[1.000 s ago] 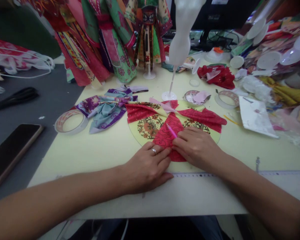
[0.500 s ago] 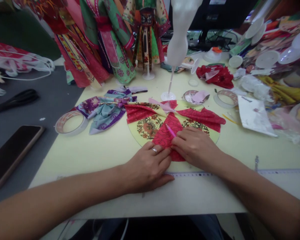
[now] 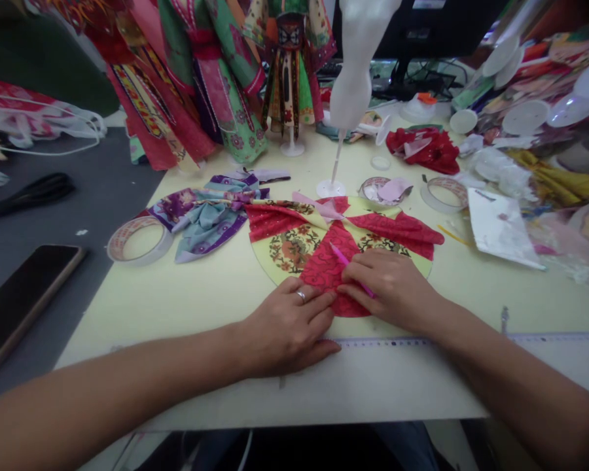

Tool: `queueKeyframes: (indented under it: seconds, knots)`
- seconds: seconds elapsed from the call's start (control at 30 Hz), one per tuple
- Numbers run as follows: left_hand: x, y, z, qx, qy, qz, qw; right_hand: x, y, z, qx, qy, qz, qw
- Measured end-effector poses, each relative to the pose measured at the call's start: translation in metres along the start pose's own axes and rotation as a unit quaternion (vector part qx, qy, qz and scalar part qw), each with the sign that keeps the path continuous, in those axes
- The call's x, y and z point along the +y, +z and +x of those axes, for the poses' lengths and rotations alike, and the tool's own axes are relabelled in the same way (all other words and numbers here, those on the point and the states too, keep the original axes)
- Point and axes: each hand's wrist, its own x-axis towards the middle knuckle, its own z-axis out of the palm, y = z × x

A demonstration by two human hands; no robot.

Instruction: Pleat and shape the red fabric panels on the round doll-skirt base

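Note:
A red, yellow and floral doll skirt point(image 3: 324, 268) lies spread flat on the pale tabletop point(image 3: 167, 307). My left hand point(image 3: 289, 327), with a ring on one finger, rests over its lower left edge, fingers stretched out and pressing the cloth. In my right hand point(image 3: 397, 288) a pink pen point(image 3: 341, 255) sits between thumb and fingers, its tip pointing up and left over the red panel. The fingertips of that hand are on or just above the cloth; I cannot tell which. Under both wrists runs a clear ruler strip point(image 3: 373, 342).
A white doll mannequin point(image 3: 351, 91) stands behind the skirt. Tape rolls point(image 3: 140, 241) and a purple-blue doll garment point(image 3: 206, 216) lie left, beside a phone point(image 3: 27, 301) and black-handled scissors point(image 3: 39, 193). Dressed doll forms point(image 3: 216, 98) line the back; plastic bags point(image 3: 500, 173) and scraps crowd the right.
My right hand has shifted slightly right and lifted a little, so more of the pink pen shows. My left hand is almost in the same place.

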Motion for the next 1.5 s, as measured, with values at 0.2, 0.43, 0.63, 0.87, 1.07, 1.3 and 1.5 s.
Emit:
queueKeyframes:
  seconds: [0.2,0.43,0.63,0.87,1.07,1.3,1.5]
  knots:
    - [-0.001,0.000,-0.002,0.018,0.008,0.001,1.000,-0.003,-0.001,0.000,-0.006,-0.012,-0.014,1.000]
    - [0.000,0.000,-0.001,0.029,0.013,0.009,0.999,-0.002,0.002,0.001,-0.012,-0.010,-0.024,1.000]
    - [0.003,0.003,-0.002,0.011,0.014,0.020,1.000,-0.004,0.001,0.001,-0.025,0.000,-0.025,0.999]
    - [0.004,0.001,0.000,-0.007,0.012,0.016,1.000,-0.005,0.002,0.001,-0.020,-0.014,-0.026,0.999]
    - [0.003,-0.001,0.003,-0.015,0.006,0.008,1.000,-0.003,0.002,0.002,-0.005,-0.003,-0.024,1.000]
    - [0.001,-0.003,0.000,0.021,-0.003,-0.039,0.999,-0.001,-0.005,0.000,0.040,0.031,0.081,0.995]
    - [-0.003,-0.011,0.009,0.161,-0.184,-0.228,0.942,-0.013,-0.012,0.003,0.110,0.091,0.287,0.947]
